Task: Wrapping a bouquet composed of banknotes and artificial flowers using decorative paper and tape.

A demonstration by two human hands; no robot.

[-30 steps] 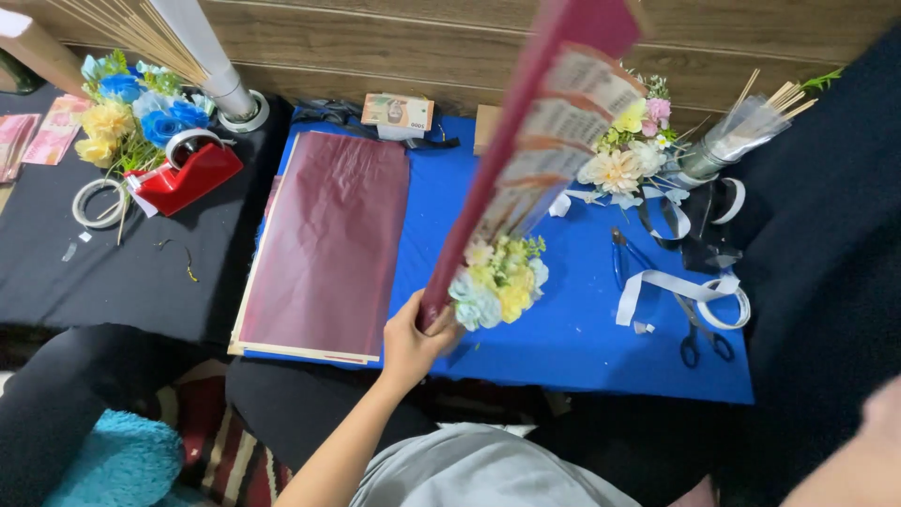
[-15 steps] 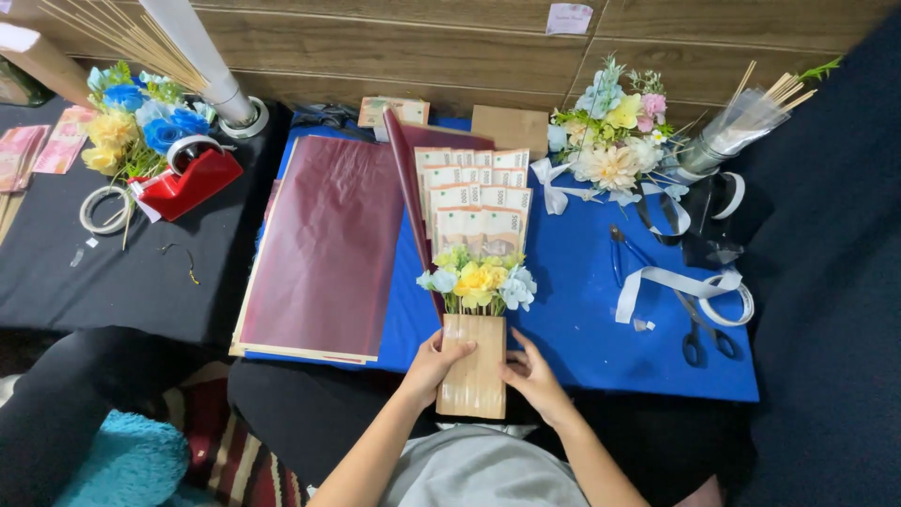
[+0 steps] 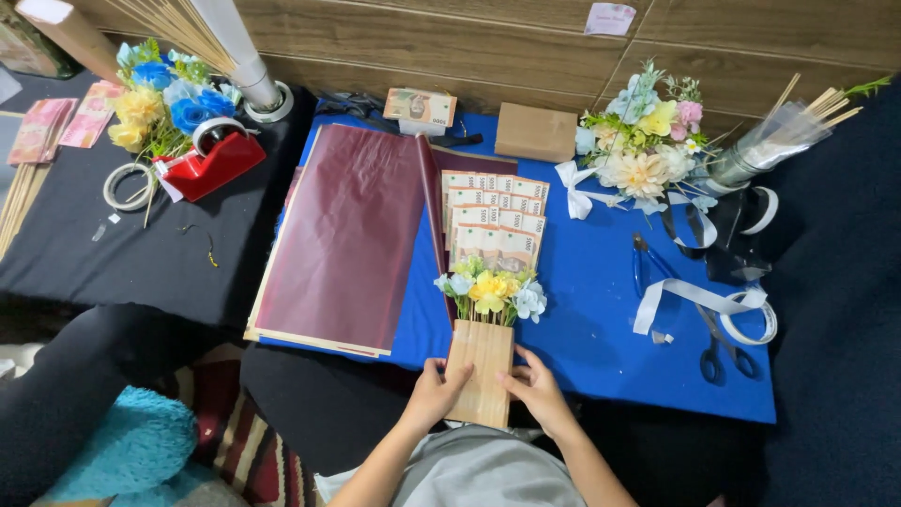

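A blue table [image 3: 601, 319] stands against a wood-panelled wall. At its near edge, the left hand [image 3: 434, 394] and right hand [image 3: 537, 394] clasp the sides of a kraft-paper handle [image 3: 481, 372] between them. Just beyond the grasp, small yellow and blue flowers [image 3: 490, 291] top the handle, with fanned banknotes [image 3: 495, 221] behind them. Left of the grasp lies a stack of maroon sheets [image 3: 347, 239]; to its right, well apart, scissors [image 3: 715, 349] and white ribbon [image 3: 694, 299].

Blue table cloth [image 3: 601, 310], maroon wrapping paper [image 3: 347, 235], red tape dispenser [image 3: 214, 161] — yellow, pale-blue flowers [image 3: 490, 289].
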